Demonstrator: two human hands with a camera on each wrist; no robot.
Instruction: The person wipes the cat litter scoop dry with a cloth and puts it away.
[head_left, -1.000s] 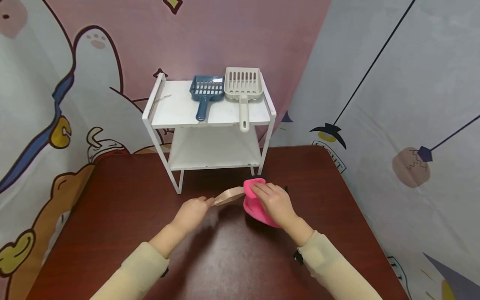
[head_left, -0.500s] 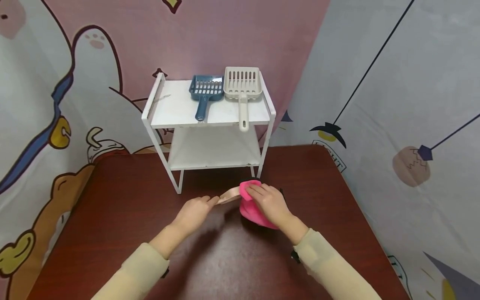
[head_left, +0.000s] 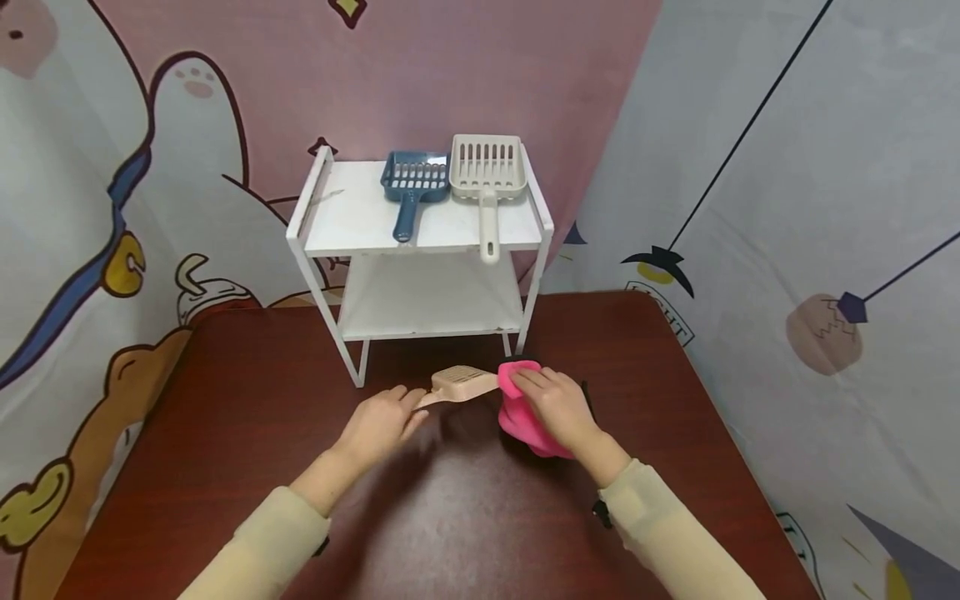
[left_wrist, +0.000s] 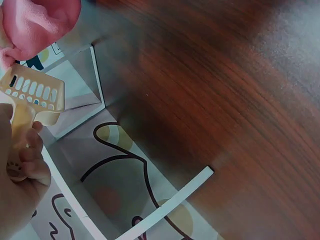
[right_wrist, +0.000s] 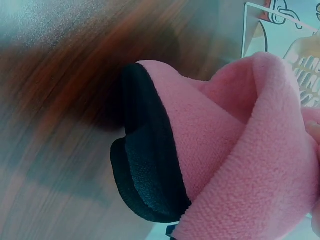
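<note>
My left hand (head_left: 378,427) grips the handle of a beige slotted litter scoop (head_left: 461,382), held over the table with its head pointing right. The slots of the scoop (left_wrist: 37,91) show plainly in the left wrist view, with fingers curled round the handle. My right hand (head_left: 558,408) pinches a pink fleece cloth (head_left: 525,423) at the far edge of the scoop's head. In the right wrist view the folded cloth (right_wrist: 215,135) has a black trim (right_wrist: 150,155) and hangs loosely, hiding most of the right hand.
Behind the hands stands a white two-tier rack (head_left: 427,317). A blue litter scoop (head_left: 408,187) and an off-white one (head_left: 487,179) lie on its top shelf, the latter's handle jutting past the front edge. The dark wooden table (head_left: 465,533) meets cartoon-printed wall cloths.
The scoop has tilted so its slotted face now shows in the head view. My left hand has drawn slightly left, and my right hand with the cloth has shifted right since half a second ago.
</note>
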